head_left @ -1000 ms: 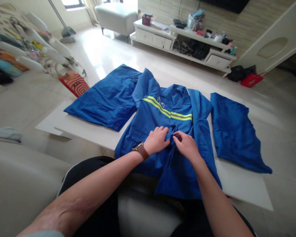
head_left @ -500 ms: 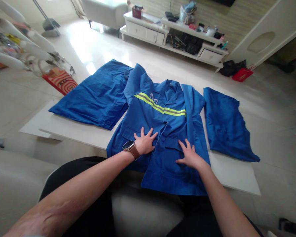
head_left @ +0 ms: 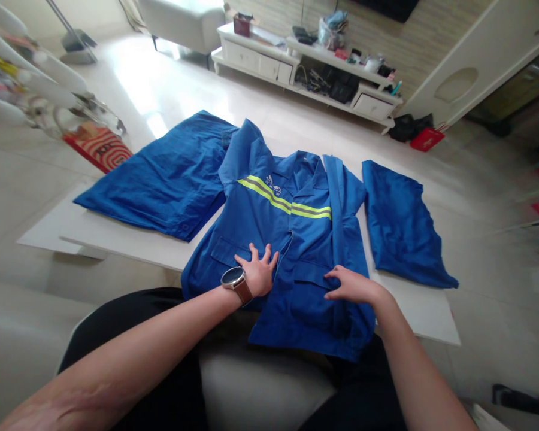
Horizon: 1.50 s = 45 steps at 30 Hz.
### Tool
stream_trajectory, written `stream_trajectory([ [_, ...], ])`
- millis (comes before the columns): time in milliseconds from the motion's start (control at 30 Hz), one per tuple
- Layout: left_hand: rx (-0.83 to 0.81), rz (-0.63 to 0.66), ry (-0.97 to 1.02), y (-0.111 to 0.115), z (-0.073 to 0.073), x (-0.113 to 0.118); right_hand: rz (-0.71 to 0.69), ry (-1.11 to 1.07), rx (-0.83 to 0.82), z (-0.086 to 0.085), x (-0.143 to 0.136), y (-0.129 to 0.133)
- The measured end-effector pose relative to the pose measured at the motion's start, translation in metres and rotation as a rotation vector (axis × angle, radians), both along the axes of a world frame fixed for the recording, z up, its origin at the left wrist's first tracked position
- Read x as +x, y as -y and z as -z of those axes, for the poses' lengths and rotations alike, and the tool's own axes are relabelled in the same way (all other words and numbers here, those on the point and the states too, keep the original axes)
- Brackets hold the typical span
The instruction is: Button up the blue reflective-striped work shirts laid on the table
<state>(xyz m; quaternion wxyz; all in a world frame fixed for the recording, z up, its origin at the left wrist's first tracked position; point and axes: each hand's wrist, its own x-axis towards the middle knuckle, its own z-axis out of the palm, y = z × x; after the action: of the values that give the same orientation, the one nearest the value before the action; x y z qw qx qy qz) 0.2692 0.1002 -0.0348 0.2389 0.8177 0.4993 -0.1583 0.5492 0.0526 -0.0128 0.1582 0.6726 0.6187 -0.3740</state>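
Observation:
A blue work jacket (head_left: 291,239) with a yellow-grey reflective stripe lies front up on the white table (head_left: 135,245), its collar away from me and its hem over the near edge. My left hand (head_left: 259,274) rests on the jacket's left front beside the front opening, fingers spread, a watch on the wrist. Above the right pocket flap, my right hand (head_left: 353,284) is arched, thumb and fingers apart, nothing between them. One sleeve is folded along the jacket's right side. Folded blue garments lie on either side, one at left (head_left: 161,179) and one at right (head_left: 399,227).
Beyond the table, a white TV cabinet (head_left: 251,57) holds assorted items. A red-striped paper bag (head_left: 99,148) hangs at left. Black and red bags (head_left: 426,137) sit on the floor at far right. A grey armchair (head_left: 179,24) stands at the back.
My right hand has drawn its fingers in and arched up from lying flat on the jacket. My left hand stays spread on the cloth. The view has shifted slightly.

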Motion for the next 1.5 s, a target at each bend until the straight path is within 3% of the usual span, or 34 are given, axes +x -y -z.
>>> stream_trajectory([
  [300,0.158,0.088,0.177,-0.026,-0.004,-0.009,0.096,0.264,0.391,0.024,0.007,-0.009],
  [467,0.193,0.006,0.262,-0.033,-0.008,-0.001,0.068,0.268,0.382,0.039,0.018,-0.025],
  [600,0.157,-0.114,0.454,-0.034,-0.015,0.005,0.077,0.239,0.442,0.046,0.032,-0.033],
  [667,0.149,-0.096,0.538,-0.034,-0.016,0.005,0.090,0.226,0.443,0.049,0.033,-0.033],
  [733,0.084,0.013,0.540,-0.034,-0.011,0.003,0.107,0.202,0.399,0.052,0.031,-0.029],
  [867,-0.110,0.228,0.307,-0.031,0.009,0.000,0.083,0.118,0.199,0.054,0.024,-0.017],
  [967,-0.092,0.251,0.208,-0.026,0.019,0.001,0.076,0.150,0.116,0.048,0.024,-0.003],
  [1133,-0.048,0.245,0.140,-0.020,0.025,0.007,0.051,0.330,0.217,0.020,0.011,0.035],
  [1233,-0.057,0.254,0.098,-0.019,0.026,0.010,-0.038,0.075,-0.002,0.010,-0.012,0.055],
  [1333,-0.069,0.252,0.060,-0.019,0.026,0.011,-0.161,-0.107,-0.306,0.019,-0.039,0.065],
  [1500,-0.030,0.271,0.031,-0.015,0.026,0.013,-0.222,0.102,-0.446,0.059,-0.068,0.069],
])
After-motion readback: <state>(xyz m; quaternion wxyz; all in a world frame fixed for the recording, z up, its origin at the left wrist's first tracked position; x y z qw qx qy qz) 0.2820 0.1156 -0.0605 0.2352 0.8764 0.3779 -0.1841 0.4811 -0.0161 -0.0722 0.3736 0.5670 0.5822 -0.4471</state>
